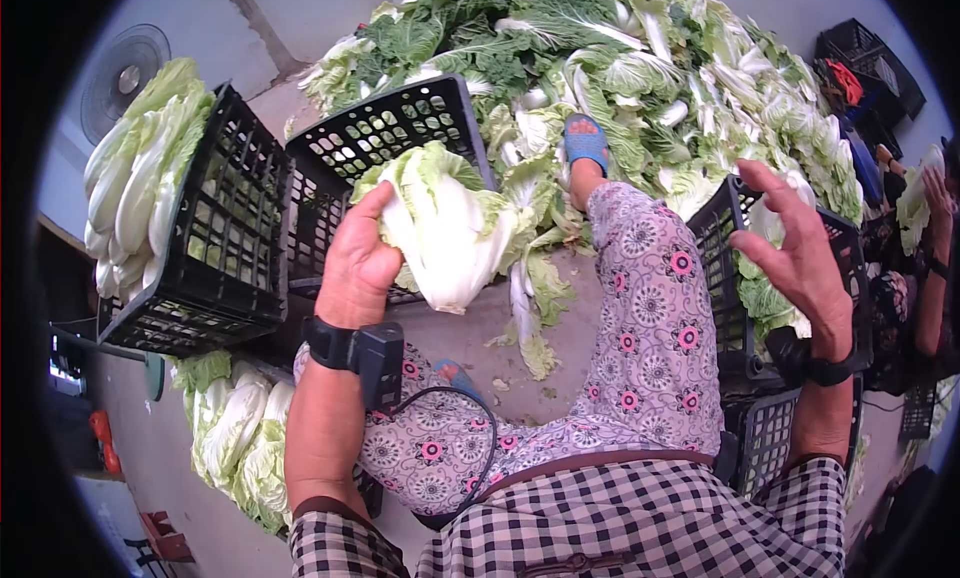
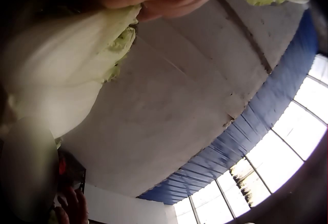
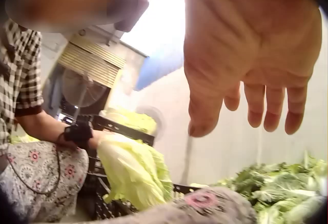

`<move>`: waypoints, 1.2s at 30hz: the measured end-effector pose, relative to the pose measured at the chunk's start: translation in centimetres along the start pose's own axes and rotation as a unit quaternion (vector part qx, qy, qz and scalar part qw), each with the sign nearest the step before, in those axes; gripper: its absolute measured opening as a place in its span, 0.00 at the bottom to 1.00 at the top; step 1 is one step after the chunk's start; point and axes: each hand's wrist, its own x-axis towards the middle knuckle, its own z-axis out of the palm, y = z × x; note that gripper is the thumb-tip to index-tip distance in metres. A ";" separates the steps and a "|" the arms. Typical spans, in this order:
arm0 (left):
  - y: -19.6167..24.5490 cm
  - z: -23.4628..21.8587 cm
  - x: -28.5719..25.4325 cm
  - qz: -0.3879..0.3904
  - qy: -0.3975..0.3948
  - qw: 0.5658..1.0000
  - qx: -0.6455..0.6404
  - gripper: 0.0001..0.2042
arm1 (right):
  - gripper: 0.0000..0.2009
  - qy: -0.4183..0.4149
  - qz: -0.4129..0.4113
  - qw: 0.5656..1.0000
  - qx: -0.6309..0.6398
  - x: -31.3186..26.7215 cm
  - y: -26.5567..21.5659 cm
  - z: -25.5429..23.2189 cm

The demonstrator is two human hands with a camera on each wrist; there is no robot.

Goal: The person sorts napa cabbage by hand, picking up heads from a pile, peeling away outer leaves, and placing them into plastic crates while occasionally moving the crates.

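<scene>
My left hand point(image 1: 360, 258) holds a trimmed napa cabbage point(image 1: 445, 243), white at the base and pale green at the leaf tips. Its stem end points down toward me, in front of a black crate. The thumb lies along the cabbage's left side, while the other fingers are hidden behind it. In the left wrist view the white cabbage point(image 2: 56, 70) fills the left side. My right hand point(image 1: 795, 253) is raised above a crate on the right, its fingers spread and holding nothing. The right wrist view shows that palm point(image 3: 251, 44) with fingers extended.
Behind lies a big heap of cabbages point(image 1: 640, 68). A black crate point(image 1: 230, 228) packed with cabbages stands left, a tilted crate point(image 1: 390, 128) beside it, another crate point(image 1: 725, 268) right. Loose leaves point(image 1: 540, 308) litter the floor between my feet. Another person's hand point(image 1: 937, 203) shows far right.
</scene>
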 end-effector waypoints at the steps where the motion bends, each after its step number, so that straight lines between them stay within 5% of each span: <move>1: -0.1 0.0 0.0 -0.017 -0.007 1.000 -0.024 0.16 | 0.37 -0.022 -0.079 0.996 -0.020 1.3 -1.9 0.9; 5: -1.1 0.8 -0.7 -0.040 0.002 0.997 -0.072 0.17 | 0.47 -0.073 -0.251 0.965 -0.002 4.8 -7.8 6.8; 10: -3.0 1.2 -1.6 -0.088 -0.080 0.985 -0.126 0.18 | 0.40 -0.040 -0.366 0.929 0.045 7.0 -10.8 11.8; 14: -2.5 1.7 -1.8 0.012 -0.087 0.995 -0.038 0.19 | 0.32 -0.066 -0.206 0.944 0.248 7.9 -10.5 10.9; 18: -1.1 0.0 -2.1 -0.004 -0.057 0.998 0.036 0.18 | 0.31 -0.061 0.020 0.877 0.477 8.7 -8.9 10.0; 23: -0.2 1.2 -3.0 0.185 -0.002 0.956 0.230 0.22 | 0.28 -0.057 0.016 0.879 0.474 8.8 -7.9 9.2; 24: -0.2 2.4 -3.4 0.232 -0.027 0.913 0.334 0.36 | 0.28 -0.071 0.016 0.879 0.472 8.7 -8.0 9.3; 27: -1.6 4.0 -4.2 0.239 -0.165 0.792 0.538 0.48 | 0.33 -0.132 -0.036 0.897 0.420 8.6 -9.2 10.2; 28: -2.4 4.1 -4.0 0.169 -0.216 0.809 0.519 0.54 | 0.37 -0.140 -0.034 0.868 0.476 8.4 -9.5 11.1; 29: -2.5 4.4 -4.6 0.114 -0.207 0.787 0.570 0.46 | 0.38 -0.139 -0.041 0.868 0.475 8.3 -9.8 11.4; 31: -2.5 4.8 -4.6 0.048 -0.160 0.876 0.452 0.37 | 0.40 -0.133 -0.055 0.869 0.474 8.2 -10.1 11.7; 35: -2.5 4.1 -4.0 0.089 -0.136 0.945 0.283 0.29 | 0.44 -0.051 -0.102 0.951 0.286 7.5 -9.3 11.9; 36: -2.5 3.9 -4.0 0.113 -0.126 0.944 0.284 0.30 | 0.45 -0.102 -0.063 0.932 0.342 7.5 -9.5 11.3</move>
